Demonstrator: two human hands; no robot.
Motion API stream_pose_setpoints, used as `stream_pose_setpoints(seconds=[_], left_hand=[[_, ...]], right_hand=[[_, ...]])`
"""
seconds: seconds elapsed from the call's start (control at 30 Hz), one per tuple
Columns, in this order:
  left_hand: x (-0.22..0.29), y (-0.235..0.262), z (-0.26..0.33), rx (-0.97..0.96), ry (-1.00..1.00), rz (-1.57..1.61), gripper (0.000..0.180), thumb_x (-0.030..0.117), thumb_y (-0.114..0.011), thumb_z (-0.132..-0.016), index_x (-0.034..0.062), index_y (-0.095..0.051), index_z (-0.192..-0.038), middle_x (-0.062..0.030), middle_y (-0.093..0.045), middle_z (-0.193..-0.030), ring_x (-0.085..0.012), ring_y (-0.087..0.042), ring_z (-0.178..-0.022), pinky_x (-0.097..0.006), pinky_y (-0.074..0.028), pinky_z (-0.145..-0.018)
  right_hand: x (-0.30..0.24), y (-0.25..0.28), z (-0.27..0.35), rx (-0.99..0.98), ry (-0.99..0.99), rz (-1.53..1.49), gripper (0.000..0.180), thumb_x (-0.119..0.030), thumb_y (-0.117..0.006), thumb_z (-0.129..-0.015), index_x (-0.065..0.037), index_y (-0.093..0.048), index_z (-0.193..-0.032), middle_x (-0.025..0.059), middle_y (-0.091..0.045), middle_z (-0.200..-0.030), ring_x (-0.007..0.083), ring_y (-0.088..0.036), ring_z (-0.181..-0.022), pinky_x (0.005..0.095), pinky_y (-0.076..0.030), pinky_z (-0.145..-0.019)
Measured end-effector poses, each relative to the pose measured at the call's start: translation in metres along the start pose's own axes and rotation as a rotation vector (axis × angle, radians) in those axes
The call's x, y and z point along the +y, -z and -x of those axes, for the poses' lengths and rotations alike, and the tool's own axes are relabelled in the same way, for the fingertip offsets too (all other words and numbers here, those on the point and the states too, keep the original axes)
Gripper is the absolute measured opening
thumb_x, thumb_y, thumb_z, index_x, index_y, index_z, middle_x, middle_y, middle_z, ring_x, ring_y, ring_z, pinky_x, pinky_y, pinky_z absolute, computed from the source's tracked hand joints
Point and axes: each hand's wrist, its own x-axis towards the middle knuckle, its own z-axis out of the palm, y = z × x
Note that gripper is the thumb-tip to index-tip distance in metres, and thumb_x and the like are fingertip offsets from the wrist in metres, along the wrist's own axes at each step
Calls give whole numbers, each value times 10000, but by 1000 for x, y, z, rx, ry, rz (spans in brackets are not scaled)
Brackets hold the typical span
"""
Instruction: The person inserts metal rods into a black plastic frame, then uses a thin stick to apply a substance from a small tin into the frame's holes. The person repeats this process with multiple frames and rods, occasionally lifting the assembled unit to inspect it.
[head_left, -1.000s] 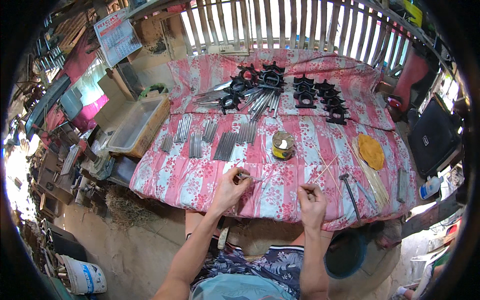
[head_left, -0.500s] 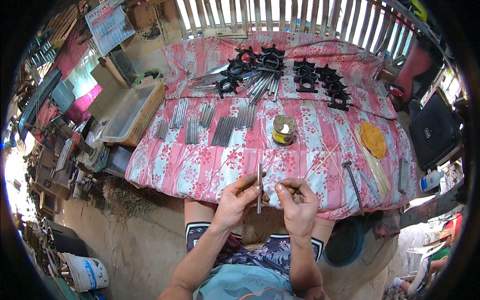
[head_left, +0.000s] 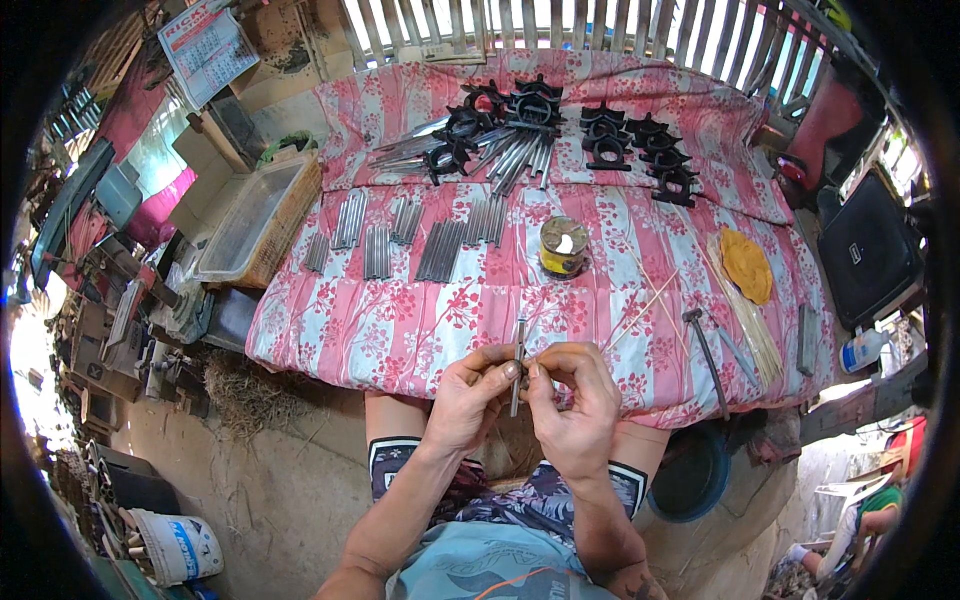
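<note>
both hands now meet in front of the body, just off the near edge of the table (head_left: 330, 330), at about 6 o'clock from the tin can (head_left: 563, 247). the left hand (head_left: 468, 392) and right hand (head_left: 572, 398) pinch one thin metal rod (head_left: 518, 352) between them, held upright, its top end over the cloth edge and its lower end below the fingers. fingertips of both hands are closed narrow on the rod's middle; whether something small is also held against it i cannot tell.

change: a second ago the hands were apart, resting low on the cloth with no rod raised; half a second ago they came together with the rod already upright. now they sit closer and tighter on it, so the work looks to have gone from picking up to fiddling with the one rod.

rest of the table: rows of grey rods (head_left: 440, 250) at 9 o'clock of the can, black ring parts (head_left: 640, 140) at 12 to 1 o'clock, thin sticks (head_left: 745, 320) and a hammer (head_left: 705, 345) at 4 o'clock.
</note>
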Motion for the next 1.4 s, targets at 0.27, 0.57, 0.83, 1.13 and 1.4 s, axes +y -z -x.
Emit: stream_pose_setpoints(seconds=[0.27, 0.57, 0.83, 1.13, 1.4], left_hand=[[1, 0, 1, 77, 7, -132, 334, 92, -732, -1026, -42, -651, -1320, -61, -745, -1113, -91, -707, -964, -241, -583, -840], [6, -17, 4, 83, -180, -513, 277, 64, -742, -1010, -33, -693, -1264, -55, -740, -1140, -99, -699, -1006, -257, -583, -874], [11, -9, -5, 107, -15, -414, 302, 92, -733, -1020, -42, -679, -1285, -50, -757, -1060, -93, -701, -945, -234, -570, -784], [5, -3, -11, 144, 38, -175, 345, 139, -742, -1027, -39, -678, -1316, -27, -762, -1030, -37, -654, -789, -190, -489, -641], [6, 2, -9, 127, 50, -169, 331, 125, -748, -1020, -37, -689, -1304, -35, -765, -1076, -53, -695, -865, -200, -538, -700]], right_hand=[[2, -1, -1, -24, 3, 37, 91, 100, -702, -919, 58, -640, -971, 129, -663, -990, 180, -705, -853, 297, -626, -734], [21, -1, 2, -74, -230, -150, 66, 65, -694, -973, 47, -670, -1032, 77, -680, -1037, 96, -657, -912, 247, -549, -805], [26, -4, -2, 2, -296, -276, 72, 9, -740, -939, 35, -694, -987, 91, -721, -940, 181, -713, -898, 342, -573, -748], [17, -6, -1, 26, -213, -182, 98, 45, -755, -886, 30, -674, -940, 135, -687, -899, 258, -702, -794, 374, -568, -694], [11, -5, -5, 6, -75, -2, 108, 26, -758, -884, 20, -655, -917, 144, -681, -885, 304, -704, -764, 402, -562, -679]])
